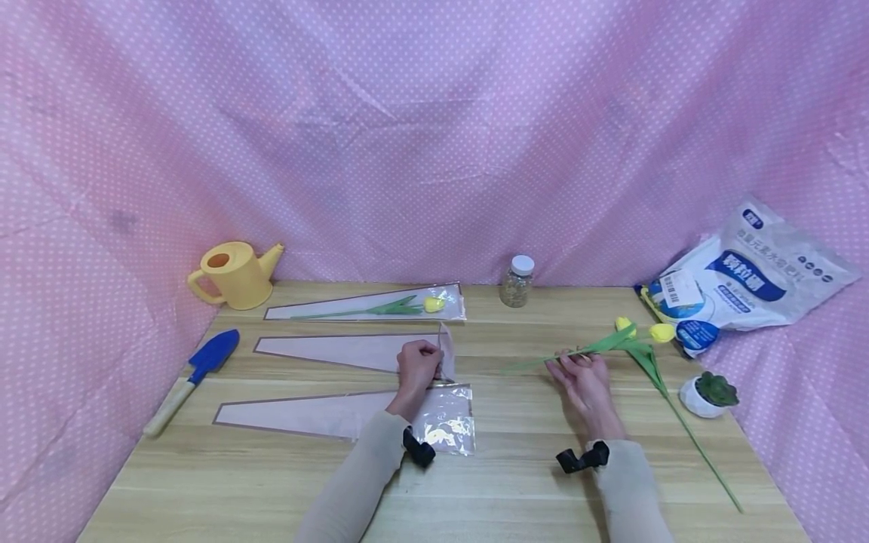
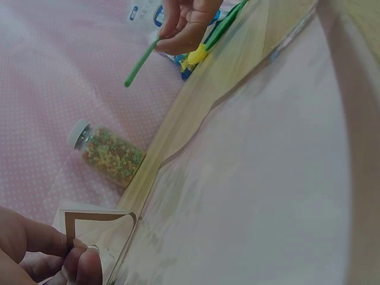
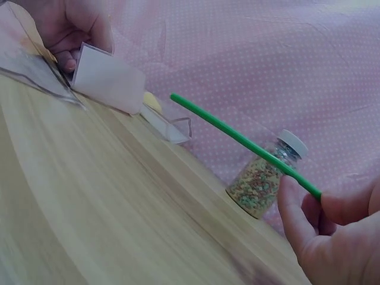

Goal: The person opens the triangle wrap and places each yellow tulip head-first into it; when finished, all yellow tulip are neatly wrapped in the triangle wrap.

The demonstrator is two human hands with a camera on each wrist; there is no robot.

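My left hand [image 1: 419, 369] pinches the wide end of the middle flower sleeve [image 1: 333, 348], a tapered pale wrapper with a brown border. In the left wrist view, fingers hold the lifted edge by its brown border. My right hand [image 1: 585, 381] pinches the green stem [image 3: 237, 135] of a yellow tulip [image 1: 625, 326], its cut end pointing left toward the sleeve. A second tulip [image 1: 661, 332] lies on the table to the right, its stem running toward the front. The far sleeve [image 1: 319, 308] has a tulip in it; the near sleeve [image 1: 292, 415] lies flat, partly under my left forearm.
A yellow watering can [image 1: 239, 280] and a blue trowel [image 1: 214, 351] are at the left. At the back stands a white-capped jar [image 1: 517, 284] of granules. On the right are a white bag [image 1: 767, 271] and a small potted succulent [image 1: 706, 396].
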